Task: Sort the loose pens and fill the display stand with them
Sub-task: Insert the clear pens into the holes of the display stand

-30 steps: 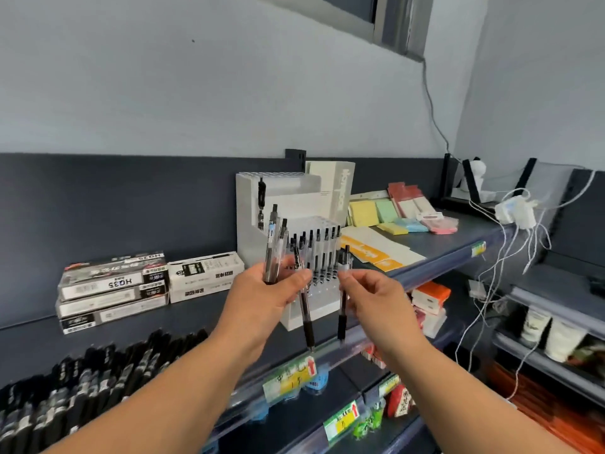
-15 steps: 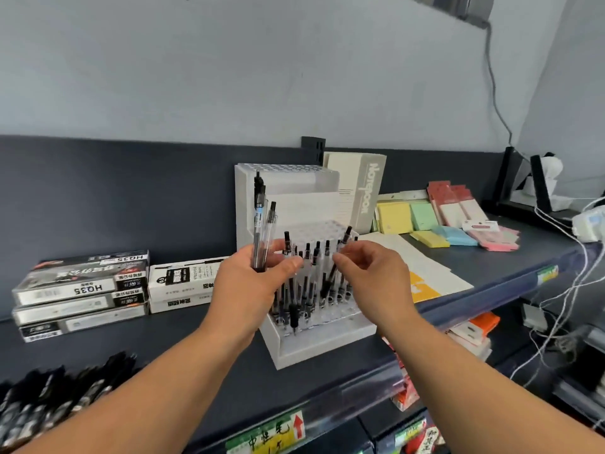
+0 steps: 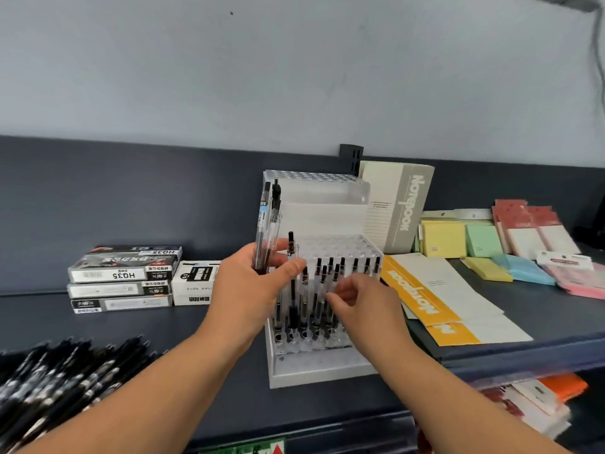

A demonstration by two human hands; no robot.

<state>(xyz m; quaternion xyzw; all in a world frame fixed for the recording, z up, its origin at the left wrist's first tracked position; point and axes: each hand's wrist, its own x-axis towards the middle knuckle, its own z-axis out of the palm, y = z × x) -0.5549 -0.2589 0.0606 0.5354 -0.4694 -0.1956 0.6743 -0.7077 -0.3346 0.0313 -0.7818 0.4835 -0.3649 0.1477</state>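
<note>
- Left hand (image 3: 252, 290) is gripping a pen bundle (image 3: 267, 224) upright, fingers wrapped round the lower barrels, just left of the display stand (image 3: 320, 376) on the shelf (image 3: 131, 326).
- Right hand (image 3: 366, 303) is reaching into the stand's front rows with its fingertips (image 3: 334, 298) curled against the slotted pens (image 3: 322, 283). Blur is hiding whether it is pinching one, so I cannot tell.
- The loose pens (image 3: 65, 371) are lying in a heap at the shelf's near left, well apart from the stand.
- Handling, as a judgement: the pens are looking light and stiff, with smooth clear barrels that are probably slippery. The dark grip section low on the barrel is looking like the best place to pinch, steering tip-first into a hole.
- The bundle is likely fanning or sliding if the left grip is loosening. The stand is looking light too, so a hard push may be shifting it.
- Versus half a second ago: the right hand is now sitting lower, at barrel height instead of at the pen tops, and the tilted pen it was feeding in is no longer sticking out.
- The left hand is still holding the same bundle beside the stand.
- The view is now closer and aimed lower.
</note>
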